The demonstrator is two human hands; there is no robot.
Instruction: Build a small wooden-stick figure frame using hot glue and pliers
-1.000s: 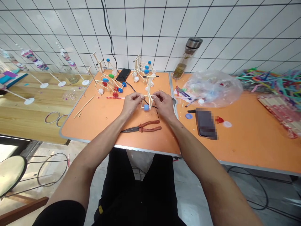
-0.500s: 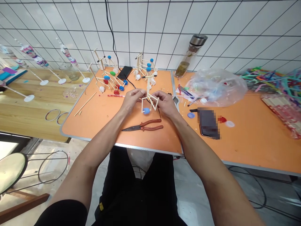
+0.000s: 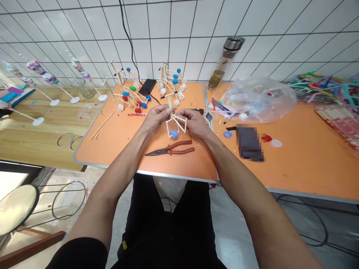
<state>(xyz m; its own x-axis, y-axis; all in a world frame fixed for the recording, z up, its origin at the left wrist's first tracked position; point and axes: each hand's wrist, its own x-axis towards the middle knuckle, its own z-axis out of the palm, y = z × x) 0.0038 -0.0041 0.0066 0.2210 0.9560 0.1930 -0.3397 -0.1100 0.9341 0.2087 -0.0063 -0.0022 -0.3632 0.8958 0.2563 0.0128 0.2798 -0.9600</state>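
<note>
A small frame of thin wooden sticks (image 3: 176,121) with a blue cap (image 3: 173,133) at its bottom is held up above the orange table (image 3: 117,144). My left hand (image 3: 155,118) pinches the frame's upper left stick. The frame's right side is pinched by my right hand (image 3: 195,122). Both hands are closed on it. Red-handled pliers (image 3: 171,148) lie on the table just below the hands.
Two finished stick-and-cap models (image 3: 129,95) (image 3: 171,84) stand at the table's back, beside a black phone (image 3: 147,86) on a cable. A glass bottle (image 3: 223,63), a plastic bag (image 3: 259,99), loose caps (image 3: 276,142) and a dark case (image 3: 248,142) lie right. A wooden table (image 3: 30,130) adjoins left.
The stick frame has been turned and tilted between the hands, and its blue cap now hangs slightly lower. Both hands stay closed on it. The view has shifted a little.
</note>
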